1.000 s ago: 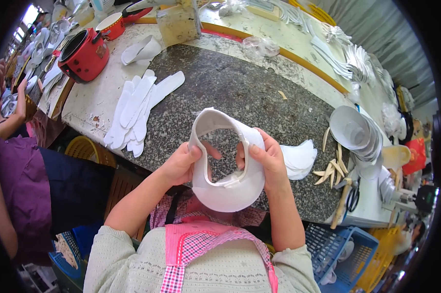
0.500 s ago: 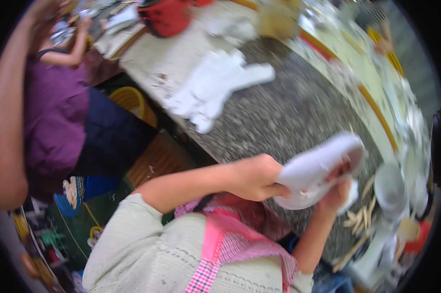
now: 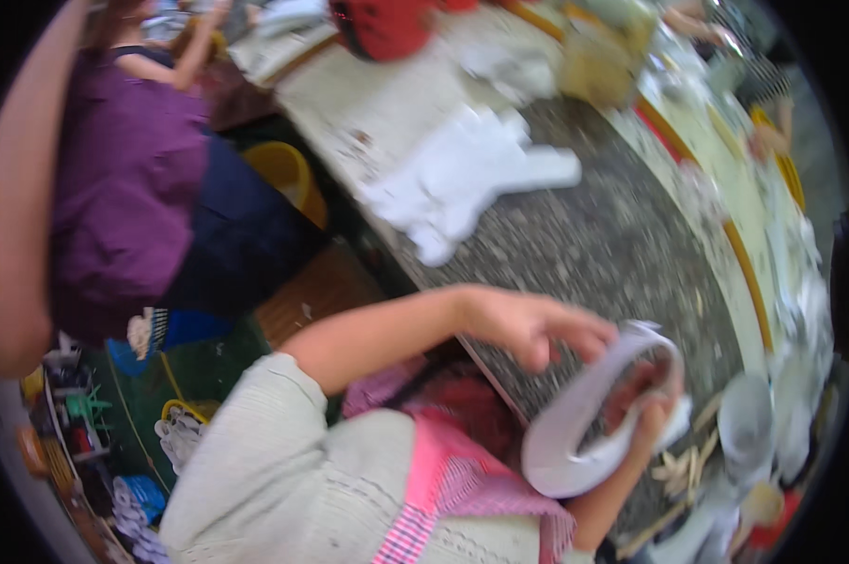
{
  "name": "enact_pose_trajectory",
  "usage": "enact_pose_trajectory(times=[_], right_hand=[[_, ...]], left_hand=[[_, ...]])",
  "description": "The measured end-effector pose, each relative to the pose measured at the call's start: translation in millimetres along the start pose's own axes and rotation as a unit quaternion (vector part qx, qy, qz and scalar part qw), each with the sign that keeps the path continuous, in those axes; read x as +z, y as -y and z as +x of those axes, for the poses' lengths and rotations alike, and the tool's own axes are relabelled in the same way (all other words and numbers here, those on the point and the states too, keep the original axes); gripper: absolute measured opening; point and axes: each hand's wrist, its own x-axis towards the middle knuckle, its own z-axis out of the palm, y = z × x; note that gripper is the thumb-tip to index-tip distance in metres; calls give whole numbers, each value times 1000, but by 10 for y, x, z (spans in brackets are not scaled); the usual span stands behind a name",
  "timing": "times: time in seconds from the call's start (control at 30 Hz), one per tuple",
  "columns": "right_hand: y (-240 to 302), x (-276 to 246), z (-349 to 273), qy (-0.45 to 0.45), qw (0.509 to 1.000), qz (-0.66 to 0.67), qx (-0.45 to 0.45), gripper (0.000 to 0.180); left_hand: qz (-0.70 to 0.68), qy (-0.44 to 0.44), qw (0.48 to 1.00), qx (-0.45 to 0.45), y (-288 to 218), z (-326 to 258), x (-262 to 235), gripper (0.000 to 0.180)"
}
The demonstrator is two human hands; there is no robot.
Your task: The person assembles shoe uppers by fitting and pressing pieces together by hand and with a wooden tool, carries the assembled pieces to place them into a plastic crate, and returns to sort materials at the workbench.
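A glossy white loop-shaped piece [image 3: 567, 458] with a hollow middle is tilted over the near right edge of the table; its exact kind is not clear. My right hand [image 3: 645, 404] grips its right side, with some fingers inside the hollow. My left hand [image 3: 537, 329] hovers by the upper end of this piece, thumb and fingers apart and holding nothing; its fingertips come close to the rim. Several flat white cut-out pieces [image 3: 462, 179] lie in a heap farther up the dark, worn tabletop [image 3: 593, 235].
At the far side stand a red container [image 3: 382, 28] and a yellowish tub [image 3: 605, 61]. A white bowl [image 3: 746, 418] and pale strips [image 3: 683, 470] lie at right. On the left, a person in purple [image 3: 128, 188] stands near a yellow basket [image 3: 288, 179]. Another person [image 3: 767, 89] is far right.
My left hand has let go of the white piece and moved off its side. The piece has tipped more upright and come lower, staying in my right hand. The view has shifted.
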Motion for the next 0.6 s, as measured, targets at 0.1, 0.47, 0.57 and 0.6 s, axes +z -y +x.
enact_pose_trajectory(times=[0.1,0.47,0.57,0.6], right_hand=[[-223,-78,14,121,993,-6,15,64],[-517,-278,-128,10,950,-309,-47,17],[-475,-205,-222,-68,943,-312,-89,19],[-441,-192,-253,-101,939,-316,-88,20]], left_hand=[[-182,9,983,-24,233,178,182,96],[75,-123,976,-164,192,294,299,34],[543,-175,820,-38,49,372,152,23],[662,-203,720,33,57,367,73,32]])
